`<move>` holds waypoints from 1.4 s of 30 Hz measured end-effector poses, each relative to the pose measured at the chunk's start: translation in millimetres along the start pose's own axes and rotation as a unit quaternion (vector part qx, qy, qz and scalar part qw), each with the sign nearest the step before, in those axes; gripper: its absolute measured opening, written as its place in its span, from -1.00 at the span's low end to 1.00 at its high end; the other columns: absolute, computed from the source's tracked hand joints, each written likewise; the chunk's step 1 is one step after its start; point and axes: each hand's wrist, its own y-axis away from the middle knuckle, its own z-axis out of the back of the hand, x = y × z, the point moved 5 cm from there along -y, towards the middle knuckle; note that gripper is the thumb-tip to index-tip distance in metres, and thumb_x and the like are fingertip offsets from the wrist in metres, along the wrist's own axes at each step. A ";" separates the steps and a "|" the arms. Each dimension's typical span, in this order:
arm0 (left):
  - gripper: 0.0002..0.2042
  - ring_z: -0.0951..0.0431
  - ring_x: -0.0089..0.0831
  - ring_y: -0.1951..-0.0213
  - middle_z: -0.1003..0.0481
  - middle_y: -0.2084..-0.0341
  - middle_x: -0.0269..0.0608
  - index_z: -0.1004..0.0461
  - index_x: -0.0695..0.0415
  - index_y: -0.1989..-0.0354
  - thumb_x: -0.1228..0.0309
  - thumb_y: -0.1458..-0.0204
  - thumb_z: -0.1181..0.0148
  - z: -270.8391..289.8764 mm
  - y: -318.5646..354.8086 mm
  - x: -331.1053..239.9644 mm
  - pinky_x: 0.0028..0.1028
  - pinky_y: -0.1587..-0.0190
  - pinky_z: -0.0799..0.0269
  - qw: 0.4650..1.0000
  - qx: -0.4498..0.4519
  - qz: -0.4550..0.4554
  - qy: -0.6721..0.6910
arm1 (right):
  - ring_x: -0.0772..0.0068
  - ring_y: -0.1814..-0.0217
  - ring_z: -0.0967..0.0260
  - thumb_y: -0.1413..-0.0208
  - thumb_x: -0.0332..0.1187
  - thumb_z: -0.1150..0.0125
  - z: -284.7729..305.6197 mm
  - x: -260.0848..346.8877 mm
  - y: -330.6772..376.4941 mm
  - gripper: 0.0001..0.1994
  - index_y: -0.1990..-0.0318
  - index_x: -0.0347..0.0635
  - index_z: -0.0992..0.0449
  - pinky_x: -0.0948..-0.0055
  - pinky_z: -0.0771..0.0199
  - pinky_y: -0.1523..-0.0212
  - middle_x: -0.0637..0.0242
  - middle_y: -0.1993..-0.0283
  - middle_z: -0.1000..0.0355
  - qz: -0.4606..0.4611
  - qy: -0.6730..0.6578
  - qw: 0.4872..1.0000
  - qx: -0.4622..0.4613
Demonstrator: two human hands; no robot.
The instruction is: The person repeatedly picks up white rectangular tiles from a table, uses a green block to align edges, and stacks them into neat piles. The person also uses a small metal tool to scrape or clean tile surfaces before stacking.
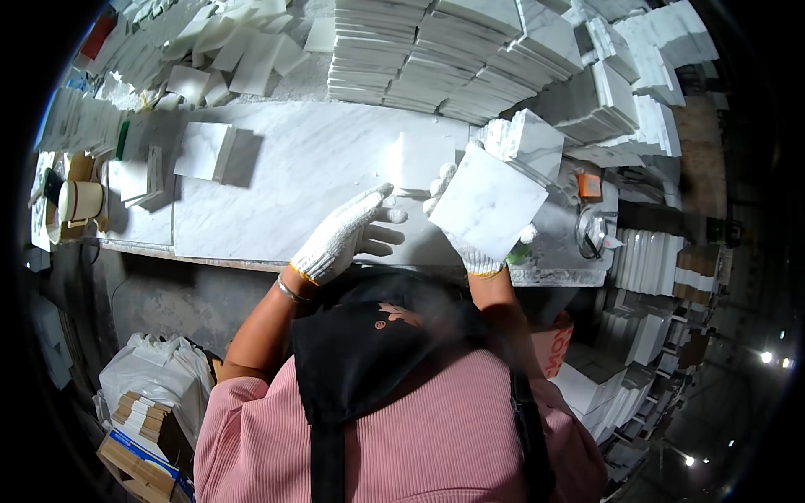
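My right hand [480,258], in a white knit glove, grips a square white marble tile [489,201] with faint grey veins. The tile is raised over the bench and covers most of that palm; fingertips show at its left and right edges. My left hand [342,233], gloved the same way, hovers to the left of the tile with its fingers apart and nothing in them. Beyond both hands, another white tile [425,159] lies on the marble worktop [277,201]. Right of it, close behind the held tile, stands a short row of tiles [535,144].
A small tile stack [201,151] sits at the left of the worktop, near a cream mug [80,201]. Tall tile stacks [453,63] line the back. Loose offcuts [243,50] heap at the back left. An orange item [589,186] lies on the right.
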 end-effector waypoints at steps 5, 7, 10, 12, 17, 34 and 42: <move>-0.26 -0.52 -0.15 0.06 -0.40 -0.04 -0.03 -0.04 0.09 -0.44 -0.09 -0.20 -0.02 13.6 -1.1 7.1 -0.20 0.02 -0.45 1.000 -0.012 -0.018 -0.013 | 0.03 -0.14 -0.31 -0.10 0.11 -0.13 -11.3 -0.2 -24.0 -0.29 -0.31 -0.12 -0.23 0.01 -0.36 -0.13 0.04 -0.14 -0.33 -0.160 -0.118 0.978 -0.068; -0.26 -0.51 -0.15 0.05 -0.40 -0.06 -0.05 -0.04 0.09 -0.44 -0.09 -0.20 -0.04 17.6 -6.4 7.3 -0.19 0.00 -0.45 1.000 -0.023 0.005 -0.011 | 0.05 -0.13 -0.33 -0.19 0.06 -0.09 -9.2 26.8 -30.6 -0.39 -0.27 -0.13 -0.29 0.06 -0.39 -0.15 0.07 -0.12 -0.36 -0.146 0.017 0.979 -0.142; -0.27 -0.52 -0.19 0.03 -0.42 -0.07 -0.08 -0.03 0.11 -0.43 -0.04 -0.21 -0.05 14.8 -3.8 -5.4 -0.21 -0.04 -0.43 0.999 -0.024 -0.014 -0.020 | 0.17 -0.10 -0.38 -0.18 -0.11 -0.20 -25.7 66.9 -59.1 -0.51 -0.19 -0.17 -0.40 0.24 -0.42 -0.16 0.12 -0.07 -0.41 -0.120 0.196 0.953 -0.197; -0.28 -0.52 -0.23 0.03 -0.44 -0.05 -0.08 0.00 0.14 -0.44 -0.01 -0.23 -0.04 19.7 3.6 -17.0 -0.23 -0.04 -0.43 0.999 -0.037 -0.034 -0.011 | 0.15 -0.26 -0.28 0.27 -0.14 -0.50 -117.5 84.6 -94.2 -0.08 -0.32 -0.23 -0.23 0.25 -0.29 -0.29 0.08 -0.25 -0.30 -0.044 0.525 0.850 -0.007; -0.31 -0.54 -0.27 0.06 -0.45 -0.03 -0.11 -0.01 0.16 -0.43 0.03 -0.25 -0.02 34.5 9.9 -48.2 -0.27 0.00 -0.43 0.991 -0.065 -0.118 0.003 | -0.05 -0.28 -0.25 0.56 -0.19 -0.54 -218.1 75.9 -180.4 0.12 -0.39 -0.11 -0.18 0.11 -0.25 -0.30 0.03 -0.25 -0.25 0.137 0.875 0.394 0.246; -0.34 -0.56 -0.30 0.10 -0.48 -0.02 -0.09 -0.06 0.16 -0.41 0.07 -0.24 -0.05 73.5 19.0 -49.4 -0.36 0.06 -0.45 0.980 -0.130 -0.142 0.057 | -0.09 -0.29 -0.21 0.50 -0.01 -0.54 -185.5 39.1 -315.6 0.09 -0.36 -0.10 -0.23 0.18 -0.20 -0.30 -0.01 -0.24 -0.28 -0.041 0.931 0.262 0.249; -0.33 -0.57 -0.30 0.09 -0.49 -0.02 -0.09 -0.04 0.18 -0.42 0.08 -0.24 -0.05 68.4 9.6 -57.0 -0.37 0.06 -0.45 0.982 -0.124 -0.140 0.033 | -0.05 -0.33 -0.19 0.41 0.07 -0.54 -185.2 40.5 -314.4 0.05 -0.34 -0.14 -0.26 0.19 -0.16 -0.34 -0.03 -0.27 -0.27 -0.044 0.922 0.279 0.265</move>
